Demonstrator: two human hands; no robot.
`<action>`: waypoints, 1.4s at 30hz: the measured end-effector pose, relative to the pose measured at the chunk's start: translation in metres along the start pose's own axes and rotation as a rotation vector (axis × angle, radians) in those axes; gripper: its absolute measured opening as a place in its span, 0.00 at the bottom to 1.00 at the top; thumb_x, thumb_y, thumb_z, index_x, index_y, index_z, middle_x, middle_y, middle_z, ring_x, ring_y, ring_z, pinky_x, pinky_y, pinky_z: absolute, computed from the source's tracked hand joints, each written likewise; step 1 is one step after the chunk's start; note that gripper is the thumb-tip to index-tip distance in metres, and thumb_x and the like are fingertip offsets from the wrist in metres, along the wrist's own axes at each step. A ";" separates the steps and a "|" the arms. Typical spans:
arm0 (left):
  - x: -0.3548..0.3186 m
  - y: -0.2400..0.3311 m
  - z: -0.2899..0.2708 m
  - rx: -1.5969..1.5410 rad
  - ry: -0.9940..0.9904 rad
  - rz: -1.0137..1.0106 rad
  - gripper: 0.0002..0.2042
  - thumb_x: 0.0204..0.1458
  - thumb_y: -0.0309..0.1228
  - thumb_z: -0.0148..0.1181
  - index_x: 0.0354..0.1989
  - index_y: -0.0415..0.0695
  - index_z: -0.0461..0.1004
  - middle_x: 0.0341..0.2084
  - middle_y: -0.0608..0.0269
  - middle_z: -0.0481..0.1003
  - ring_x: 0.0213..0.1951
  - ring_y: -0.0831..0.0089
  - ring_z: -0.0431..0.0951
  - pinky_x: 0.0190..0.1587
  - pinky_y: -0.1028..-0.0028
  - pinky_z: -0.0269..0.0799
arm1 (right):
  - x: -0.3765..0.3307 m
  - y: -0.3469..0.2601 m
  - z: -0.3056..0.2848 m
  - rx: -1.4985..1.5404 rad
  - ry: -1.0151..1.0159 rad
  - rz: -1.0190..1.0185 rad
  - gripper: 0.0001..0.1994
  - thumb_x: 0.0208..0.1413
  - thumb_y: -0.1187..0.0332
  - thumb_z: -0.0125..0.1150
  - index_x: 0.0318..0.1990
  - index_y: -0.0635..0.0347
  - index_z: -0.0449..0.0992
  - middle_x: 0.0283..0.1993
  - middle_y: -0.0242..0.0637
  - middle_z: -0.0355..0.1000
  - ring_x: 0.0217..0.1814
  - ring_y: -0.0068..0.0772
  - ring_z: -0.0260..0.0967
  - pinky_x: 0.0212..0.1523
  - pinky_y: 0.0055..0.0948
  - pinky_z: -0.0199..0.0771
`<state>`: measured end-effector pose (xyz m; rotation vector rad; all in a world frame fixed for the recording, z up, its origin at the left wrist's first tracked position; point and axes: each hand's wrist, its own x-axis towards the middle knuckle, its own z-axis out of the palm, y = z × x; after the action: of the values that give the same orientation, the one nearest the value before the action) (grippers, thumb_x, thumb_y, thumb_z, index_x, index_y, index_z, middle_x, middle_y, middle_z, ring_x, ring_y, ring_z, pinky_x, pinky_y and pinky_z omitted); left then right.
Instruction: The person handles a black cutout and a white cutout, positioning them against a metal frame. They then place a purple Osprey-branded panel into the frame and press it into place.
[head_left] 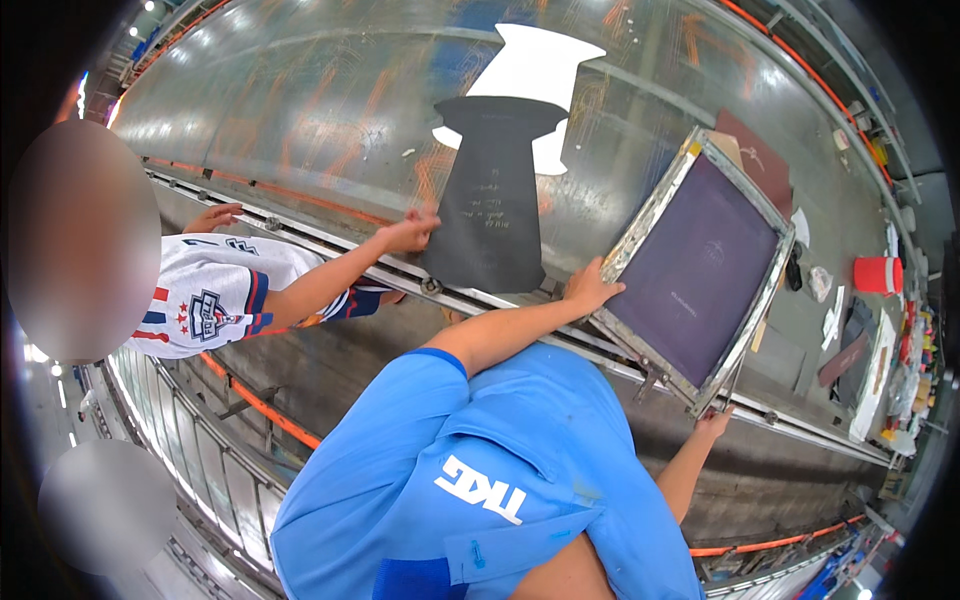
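Observation:
A screen-printing frame (700, 265) with a purple mesh and a worn pale rim sits tilted at the right, over the table's near edge. My left hand (593, 287) is closed on its left side. At its near lower corner my right hand (714, 422) grips the rim, the fingers partly hidden beneath. To the left, a dark grey cut panel (490, 210) with faint markings lies partly over a white cut panel (545, 65). A co-worker's hand (410, 232) reaches to the dark panel's left edge.
The long metal table (300, 110) has a rail (330, 225) along its near edge. Beyond the frame lie brown sheets (755, 160). A red container (877, 274), scraps and tools are at the far right. The co-worker (220, 295) stands close on my left.

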<state>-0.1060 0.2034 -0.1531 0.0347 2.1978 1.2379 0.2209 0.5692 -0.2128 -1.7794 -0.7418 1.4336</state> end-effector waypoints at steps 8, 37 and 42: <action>-0.001 -0.020 -0.009 0.101 -0.107 0.076 0.40 0.48 0.49 0.71 0.64 0.35 0.63 0.49 0.34 0.77 0.53 0.41 0.77 0.55 0.53 0.72 | -0.104 -0.036 0.019 -0.243 0.137 -0.905 0.20 0.69 0.61 0.57 0.56 0.72 0.72 0.56 0.48 0.72 0.59 0.45 0.69 0.60 0.39 0.69; 0.051 -0.113 -0.453 0.178 0.287 0.124 0.14 0.62 0.38 0.59 0.43 0.39 0.81 0.29 0.56 0.83 0.29 0.63 0.84 0.34 0.64 0.78 | -0.438 0.187 0.073 -1.669 -1.361 0.041 0.18 0.65 0.59 0.53 0.42 0.65 0.82 0.36 0.42 0.82 0.37 0.35 0.79 0.41 0.35 0.78; 0.027 -0.146 -0.395 0.227 -0.385 -0.050 0.18 0.57 0.45 0.64 0.35 0.39 0.81 0.22 0.57 0.80 0.24 0.66 0.82 0.33 0.62 0.77 | -0.447 0.141 0.198 -1.534 -1.204 -0.285 0.17 0.65 0.60 0.58 0.51 0.66 0.80 0.37 0.42 0.82 0.42 0.35 0.81 0.46 0.31 0.78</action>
<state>-0.2936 -0.1739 -0.1321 0.2844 1.9733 0.8646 -0.0696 0.1669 -0.1014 -1.2013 -3.1757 1.7289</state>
